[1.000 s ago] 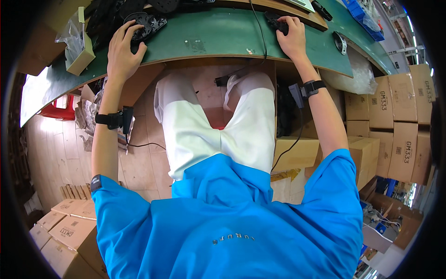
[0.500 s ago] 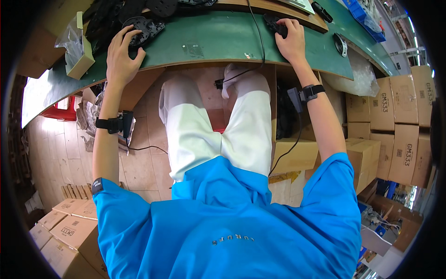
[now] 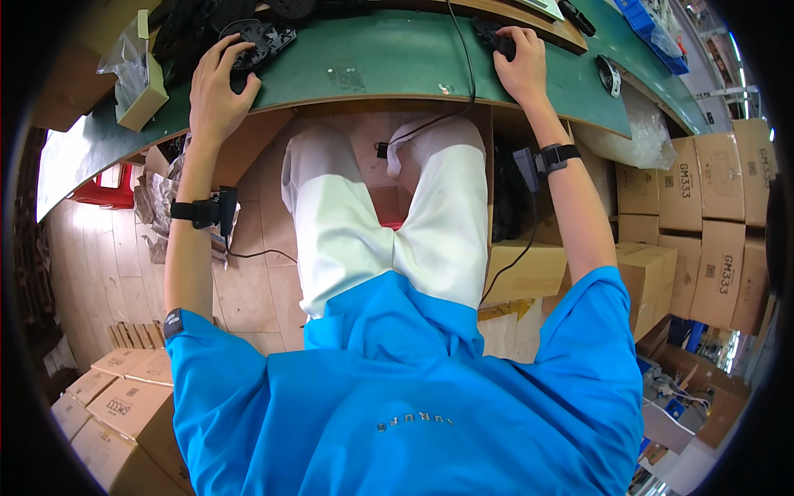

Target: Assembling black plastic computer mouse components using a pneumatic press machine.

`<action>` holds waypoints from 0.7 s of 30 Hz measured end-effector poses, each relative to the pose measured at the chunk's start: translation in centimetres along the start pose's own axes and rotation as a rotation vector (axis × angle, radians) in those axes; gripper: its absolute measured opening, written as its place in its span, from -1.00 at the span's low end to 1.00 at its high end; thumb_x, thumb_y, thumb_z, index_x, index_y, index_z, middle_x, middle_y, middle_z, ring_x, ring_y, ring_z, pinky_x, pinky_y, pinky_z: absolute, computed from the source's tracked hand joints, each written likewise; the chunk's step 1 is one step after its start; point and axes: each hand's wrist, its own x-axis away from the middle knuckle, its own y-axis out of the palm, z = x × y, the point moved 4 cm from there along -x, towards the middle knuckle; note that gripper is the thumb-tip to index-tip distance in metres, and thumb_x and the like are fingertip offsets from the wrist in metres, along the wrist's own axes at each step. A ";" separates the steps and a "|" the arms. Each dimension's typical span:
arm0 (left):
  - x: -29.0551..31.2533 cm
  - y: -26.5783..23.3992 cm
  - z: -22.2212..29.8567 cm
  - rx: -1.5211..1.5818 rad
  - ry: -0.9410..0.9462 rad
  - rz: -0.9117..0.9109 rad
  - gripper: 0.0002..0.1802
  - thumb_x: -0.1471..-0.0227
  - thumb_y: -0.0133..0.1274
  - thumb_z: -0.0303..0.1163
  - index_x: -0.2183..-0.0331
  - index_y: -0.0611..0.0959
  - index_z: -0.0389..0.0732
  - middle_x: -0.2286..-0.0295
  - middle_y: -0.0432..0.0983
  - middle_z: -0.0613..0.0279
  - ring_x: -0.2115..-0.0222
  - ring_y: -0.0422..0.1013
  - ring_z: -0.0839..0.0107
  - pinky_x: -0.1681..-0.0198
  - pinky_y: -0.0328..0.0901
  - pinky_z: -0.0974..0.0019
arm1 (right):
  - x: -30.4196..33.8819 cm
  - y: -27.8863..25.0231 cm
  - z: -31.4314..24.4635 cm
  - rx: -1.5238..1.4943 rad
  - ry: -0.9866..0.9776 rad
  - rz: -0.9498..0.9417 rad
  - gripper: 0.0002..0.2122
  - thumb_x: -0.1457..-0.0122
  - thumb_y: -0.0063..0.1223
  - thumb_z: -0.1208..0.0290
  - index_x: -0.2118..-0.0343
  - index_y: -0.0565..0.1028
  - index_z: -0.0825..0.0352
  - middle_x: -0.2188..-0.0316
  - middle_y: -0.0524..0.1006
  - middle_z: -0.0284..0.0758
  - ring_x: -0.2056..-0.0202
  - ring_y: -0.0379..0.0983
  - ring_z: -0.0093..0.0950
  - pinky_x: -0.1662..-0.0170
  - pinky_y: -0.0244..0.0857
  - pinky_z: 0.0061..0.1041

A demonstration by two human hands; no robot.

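Note:
At the far left of the green bench top, my left hand (image 3: 222, 93) has its fingers bent over a black moulded plastic part (image 3: 269, 41) with a rounded outline. The thumb sits at the near side of that part, which rests on the bench. Farther right, my right hand (image 3: 523, 68) curls its fingers round a smaller black plastic piece (image 3: 488, 33), also at the bench surface. My palm and fingers hide part of it. A black cable (image 3: 468, 62) runs down across the bench between the hands.
Beside my left hand stand an open carton with clear plastic bags (image 3: 145, 103) and a pile of black parts (image 3: 190, 37). A curved black-and-silver piece (image 3: 608, 76) lies right of my right hand. Blue bin (image 3: 649, 33) far right; stacked cardboard boxes (image 3: 719, 198) below.
Both hands keep their holds, with only slight shifts. The part under my left hand has turned a little, and the cable's hanging end has moved slightly left.

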 end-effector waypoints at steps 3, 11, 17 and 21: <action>0.2 0.1 0.0 0.012 -0.011 0.007 -0.54 0.09 0.07 -0.37 0.05 0.56 -0.07 -0.08 0.37 0.24 -0.09 0.29 0.14 -0.18 0.16 0.14 | 0.2 0.0 -0.2 0.007 0.012 -0.014 -0.69 0.09 0.15 0.50 0.20 0.51 0.21 0.20 0.44 -0.26 0.08 0.32 -0.18 -0.01 0.29 -0.27; 0.0 0.0 0.5 0.094 -0.035 0.002 -0.47 0.19 0.08 -0.51 0.05 0.54 -0.18 -0.02 0.41 0.13 -0.06 0.30 0.11 -0.17 0.17 0.16 | 0.5 -1.1 -1.4 -0.029 0.009 -0.067 -0.65 0.12 0.17 0.61 0.18 0.53 0.26 0.16 0.47 -0.24 0.03 0.36 -0.19 -0.07 0.25 -0.31; 0.0 -0.2 0.1 0.039 0.015 0.013 -0.38 0.30 0.09 -0.58 0.04 0.53 -0.22 0.06 0.44 0.04 -0.01 0.33 0.05 -0.15 0.16 0.11 | 0.0 -0.5 -2.6 -0.105 0.034 -0.162 -0.61 0.10 0.08 0.69 0.12 0.52 0.28 0.09 0.46 -0.22 -0.01 0.36 -0.19 -0.10 0.23 -0.35; -0.6 0.8 0.3 0.117 0.010 -0.022 -0.36 0.34 0.03 -0.63 0.05 0.50 -0.22 0.09 0.44 0.07 0.00 0.35 0.02 -0.30 -0.03 -0.16 | 0.7 -0.1 -1.8 -0.099 0.099 -0.185 -0.58 0.12 0.07 0.72 0.11 0.50 0.29 0.06 0.43 -0.23 -0.01 0.35 -0.19 -0.10 0.22 -0.34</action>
